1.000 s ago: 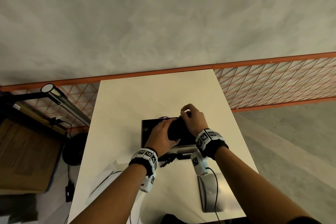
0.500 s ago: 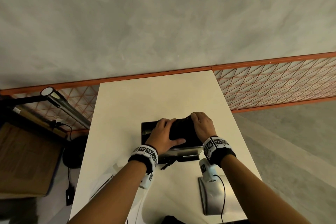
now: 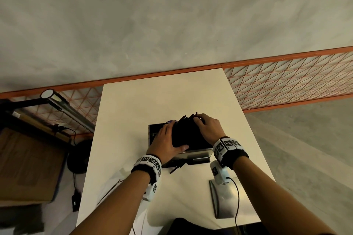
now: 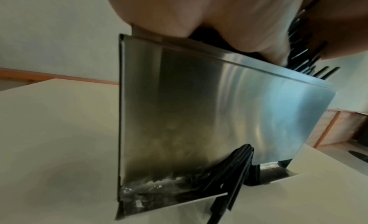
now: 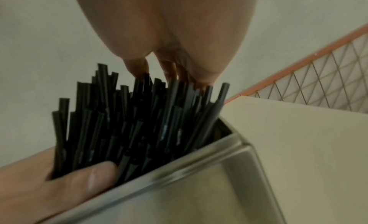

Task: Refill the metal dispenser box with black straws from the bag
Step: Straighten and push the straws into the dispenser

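Left hand wrapped round the near-left flank of the black straws, thumb laid across their near side just above the box rim. Right hand arched over the far-right ends, fingertips resting on the straw tips (pressing or pinching, cannot tell). Bundle standing on end in the open top of the metal dispenser box, long axis near upright, leaning a little away and to the right, upper ends fanned out unevenly above the rim. Compared with half a second ago: right hand now further back and higher, straw tips now showing past its fingers; left hand little changed. A few loose straws poking from the slot at the box's foot, onto the white table. Separate metal lid lying near the right forearm.
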Available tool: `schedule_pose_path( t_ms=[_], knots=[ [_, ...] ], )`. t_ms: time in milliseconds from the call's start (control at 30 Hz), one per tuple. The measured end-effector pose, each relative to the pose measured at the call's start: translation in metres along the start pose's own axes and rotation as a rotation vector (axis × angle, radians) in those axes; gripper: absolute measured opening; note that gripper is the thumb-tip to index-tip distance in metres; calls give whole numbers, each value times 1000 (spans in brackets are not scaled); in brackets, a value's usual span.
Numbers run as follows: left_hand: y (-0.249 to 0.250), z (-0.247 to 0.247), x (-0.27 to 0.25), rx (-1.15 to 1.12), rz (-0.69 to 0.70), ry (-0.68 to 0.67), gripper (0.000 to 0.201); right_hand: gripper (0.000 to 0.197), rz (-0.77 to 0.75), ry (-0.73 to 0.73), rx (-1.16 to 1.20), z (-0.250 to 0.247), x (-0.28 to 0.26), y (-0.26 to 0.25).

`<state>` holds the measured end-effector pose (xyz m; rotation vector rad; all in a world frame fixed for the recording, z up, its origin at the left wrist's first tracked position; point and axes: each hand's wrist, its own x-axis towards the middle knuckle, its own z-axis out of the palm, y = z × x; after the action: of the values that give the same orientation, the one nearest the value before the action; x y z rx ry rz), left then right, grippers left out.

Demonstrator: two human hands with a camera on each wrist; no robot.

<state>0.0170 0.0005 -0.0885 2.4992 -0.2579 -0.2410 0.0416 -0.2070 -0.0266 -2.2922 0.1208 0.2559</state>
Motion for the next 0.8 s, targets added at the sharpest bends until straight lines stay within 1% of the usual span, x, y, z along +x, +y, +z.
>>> schedule_pose_path(
  t_ms=[67, 167, 200, 233, 300, 467, 533, 633, 800],
  knots=[
    [0, 1, 0, 5, 6, 31, 99, 33, -54, 61, -37, -2, -2, 6],
    [-4, 4, 0, -17, 33, 45, 83, 21, -130, 275, -25, -11, -10, 15],
    [-6, 5, 0, -25, 34, 41, 80, 15, -177, 320, -35, -13, -15, 15],
    [-7, 5, 0, -29, 33, 37, 78, 12, -234, 319, -60, -15, -21, 14],
    [-7, 5, 1, -33, 30, 38, 75, 15, -321, 204, -141, -14, -34, 11],
    [-8, 5, 3, -41, 15, 27, 73, 21, -454, -120, -480, 1, -54, 12],
    [-8, 5, 3, -38, 1, 23, 72, 22, -511, -217, -620, 6, -58, 11],
    [-6, 5, 3, -29, -9, 28, 73, 27, -571, -245, -829, 6, -55, 11],
    [-6, 5, 3, -19, -22, 24, 74, 29, -563, -276, -1075, 3, -53, 6]
  ],
)
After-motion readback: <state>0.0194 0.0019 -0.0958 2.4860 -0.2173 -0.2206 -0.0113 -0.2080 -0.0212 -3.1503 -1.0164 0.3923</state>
